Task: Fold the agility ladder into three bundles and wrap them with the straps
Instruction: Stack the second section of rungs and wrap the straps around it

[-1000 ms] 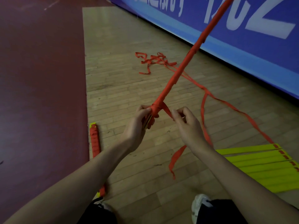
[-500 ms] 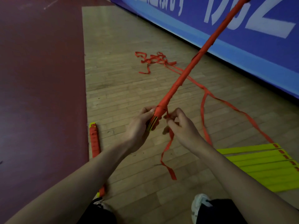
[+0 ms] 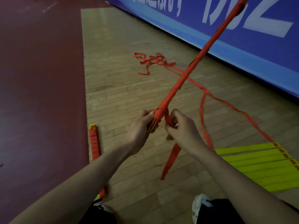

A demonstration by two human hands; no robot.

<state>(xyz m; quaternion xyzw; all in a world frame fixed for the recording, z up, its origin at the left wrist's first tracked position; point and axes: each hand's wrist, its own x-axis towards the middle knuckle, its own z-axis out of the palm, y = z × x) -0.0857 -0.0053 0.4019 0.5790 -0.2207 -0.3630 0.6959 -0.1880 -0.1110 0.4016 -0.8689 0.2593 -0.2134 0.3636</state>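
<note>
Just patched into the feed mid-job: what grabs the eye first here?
A long red-wrapped bundle slants from the centre up to the top right corner, its lower end gripped by the left hand while the right hand pinches the red strap beside it. Bright yellow rungs lie flat on the floor at lower right, and a second wrapped bundle lies at left.

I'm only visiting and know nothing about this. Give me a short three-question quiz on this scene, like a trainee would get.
1. True or false: the left hand grips the near end of the red-wrapped bundle.
2. The right hand pinches: A) the loose strap, B) a ball, C) nothing.
3. Fill in: the flat yellow rungs lie on the floor to the person's ... side.
Key: 1 true; 2 A; 3 right.
</note>
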